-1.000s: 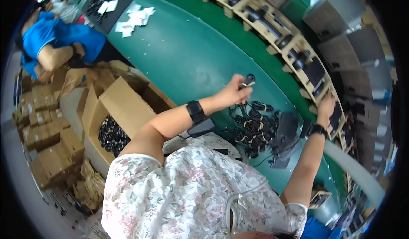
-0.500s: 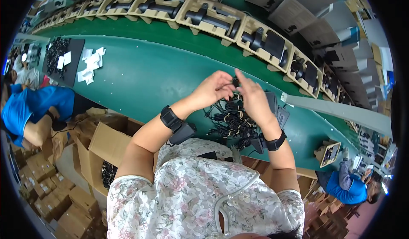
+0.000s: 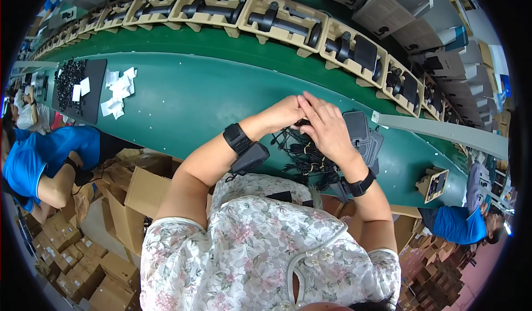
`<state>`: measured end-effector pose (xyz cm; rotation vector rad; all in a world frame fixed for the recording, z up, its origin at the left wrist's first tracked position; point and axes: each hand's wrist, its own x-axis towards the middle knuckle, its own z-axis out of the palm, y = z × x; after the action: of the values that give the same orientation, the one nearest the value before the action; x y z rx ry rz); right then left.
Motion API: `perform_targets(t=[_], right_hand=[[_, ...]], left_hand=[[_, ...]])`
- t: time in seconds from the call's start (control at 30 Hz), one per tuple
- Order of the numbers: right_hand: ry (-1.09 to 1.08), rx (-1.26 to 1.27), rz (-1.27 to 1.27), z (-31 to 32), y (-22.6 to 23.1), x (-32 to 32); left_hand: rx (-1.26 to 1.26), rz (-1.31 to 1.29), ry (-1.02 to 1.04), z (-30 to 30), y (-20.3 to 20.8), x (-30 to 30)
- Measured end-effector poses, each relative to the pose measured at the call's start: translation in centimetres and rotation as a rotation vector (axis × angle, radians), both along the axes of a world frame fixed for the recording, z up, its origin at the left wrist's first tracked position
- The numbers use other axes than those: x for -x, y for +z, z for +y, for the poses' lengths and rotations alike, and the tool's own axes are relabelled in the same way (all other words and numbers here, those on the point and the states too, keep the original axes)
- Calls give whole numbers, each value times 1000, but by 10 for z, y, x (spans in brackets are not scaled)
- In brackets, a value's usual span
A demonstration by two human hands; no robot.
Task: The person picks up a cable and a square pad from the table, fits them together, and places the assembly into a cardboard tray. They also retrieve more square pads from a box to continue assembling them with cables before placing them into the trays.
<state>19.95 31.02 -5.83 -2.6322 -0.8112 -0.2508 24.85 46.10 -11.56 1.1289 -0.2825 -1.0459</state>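
Note:
My left hand (image 3: 284,113) and my right hand (image 3: 327,127) meet over the green table (image 3: 221,89), fingertips touching. Between them is a black cable (image 3: 302,122), mostly hidden by the fingers. The left fingers are curled in a pinch around it. The right fingers are pressed together and lie across the left fingertips, with the thumb by the cable. Just below, toward my body, lies a pile of black cables (image 3: 310,158), several bound with light ties. Dark grey flat cases (image 3: 357,127) sit beside my right hand.
Tan moulded trays (image 3: 282,28) holding black devices line the far side. A grey metal bar (image 3: 438,128) crosses at the right. White papers (image 3: 119,92) and a dark mat (image 3: 95,83) with small black parts lie left. Cartons (image 3: 147,192) and people in blue are nearby.
My hands have come together: the right has closed over the left fingertips and now hides most of the cable. My left forearm has shifted slightly right. The view has turned a little.

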Motion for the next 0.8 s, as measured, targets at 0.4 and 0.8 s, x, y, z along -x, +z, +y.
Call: perform_targets(t=[0.4,0.8], right_hand=[[-83,45,175,12,9,-18],[-654,205,-192,-88,-25,-145]], left_hand=[[8,-50,-28,34,4,-23],[-578,-532,801,125,-118,-28]])
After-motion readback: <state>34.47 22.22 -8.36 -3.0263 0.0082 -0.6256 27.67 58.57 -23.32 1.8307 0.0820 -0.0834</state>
